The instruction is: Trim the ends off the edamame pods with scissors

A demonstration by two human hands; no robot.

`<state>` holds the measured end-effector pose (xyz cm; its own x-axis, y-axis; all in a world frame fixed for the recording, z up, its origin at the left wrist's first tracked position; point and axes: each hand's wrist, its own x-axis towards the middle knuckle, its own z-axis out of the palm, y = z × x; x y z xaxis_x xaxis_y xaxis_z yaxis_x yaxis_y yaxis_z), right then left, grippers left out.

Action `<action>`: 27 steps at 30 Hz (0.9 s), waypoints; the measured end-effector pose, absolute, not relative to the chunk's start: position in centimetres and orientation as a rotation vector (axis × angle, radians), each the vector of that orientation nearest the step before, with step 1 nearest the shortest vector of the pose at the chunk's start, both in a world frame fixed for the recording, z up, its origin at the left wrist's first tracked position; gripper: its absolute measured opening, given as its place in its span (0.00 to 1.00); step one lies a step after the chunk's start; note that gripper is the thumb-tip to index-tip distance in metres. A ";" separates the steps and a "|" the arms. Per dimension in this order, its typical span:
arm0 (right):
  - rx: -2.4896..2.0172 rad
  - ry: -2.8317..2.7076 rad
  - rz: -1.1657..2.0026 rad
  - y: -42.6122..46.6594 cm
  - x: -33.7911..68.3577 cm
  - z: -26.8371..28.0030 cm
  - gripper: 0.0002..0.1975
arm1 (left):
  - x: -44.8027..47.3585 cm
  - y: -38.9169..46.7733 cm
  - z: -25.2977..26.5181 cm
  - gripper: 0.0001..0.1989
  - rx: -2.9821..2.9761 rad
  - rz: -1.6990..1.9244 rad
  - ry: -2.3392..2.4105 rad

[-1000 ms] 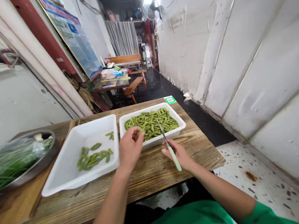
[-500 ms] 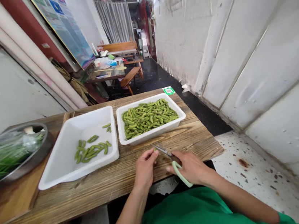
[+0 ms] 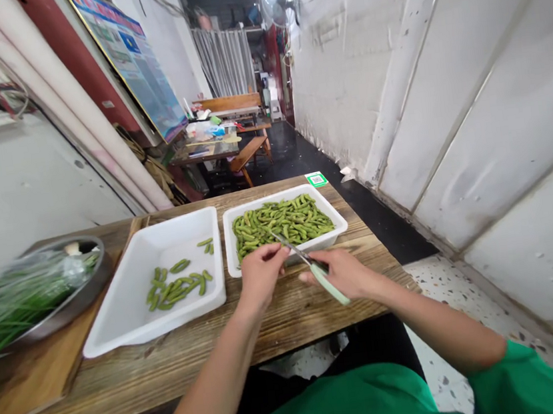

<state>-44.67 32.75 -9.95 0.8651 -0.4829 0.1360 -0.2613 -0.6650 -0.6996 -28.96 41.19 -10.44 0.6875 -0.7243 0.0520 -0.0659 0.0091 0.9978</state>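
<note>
My right hand (image 3: pixel 345 272) grips scissors with pale green handles (image 3: pixel 330 285), their blades pointing up and left. Fingertips of my left hand (image 3: pixel 259 273) are pinched beside the blades on a green soybean pod, mostly hidden by the fingers. Both hands are at the front edge of a white tray (image 3: pixel 336 234) heaped with green soybean pods (image 3: pixel 283 219). To the left, a larger white tray (image 3: pixel 122 303) holds a loose group of pods (image 3: pixel 176 290), with several more near its right wall.
A metal bowl (image 3: pixel 71 303) with bagged green stalks (image 3: pixel 12 316) stands on a wooden board (image 3: pixel 41 383) at the left of the wooden table (image 3: pixel 174 360). A green-and-white code card (image 3: pixel 317 180) lies at the far edge. Beyond are another table (image 3: pixel 206 150) and a wooden bench (image 3: pixel 252 151).
Both hands have moved forward, from the table's front part to the front edge of the full tray, with the scissors. The camera view has tilted up slightly.
</note>
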 end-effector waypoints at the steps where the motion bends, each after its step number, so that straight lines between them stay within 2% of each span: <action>1: -2.316 0.537 -0.409 31.9 -43.8 -9.6 0.18 | -28.1 40.2 -10.0 0.10 1.491 -0.582 -0.698; 7: -2.233 0.668 -0.216 28.5 -40.0 -8.9 0.24 | -24.2 35.9 -10.4 0.12 1.442 -0.855 -0.558; 16: -1.880 0.702 -0.061 28.5 -39.6 -8.8 0.24 | -23.3 35.8 -10.3 0.07 1.303 -1.132 -0.392; 23: -1.538 0.592 -0.091 29.1 -40.6 -8.1 0.18 | -22.6 36.1 -10.8 0.10 1.063 -0.969 -0.254; 27: -1.482 0.546 -0.019 29.1 -40.7 -8.9 0.19 | -23.6 35.9 -10.8 0.13 0.960 -0.924 -0.236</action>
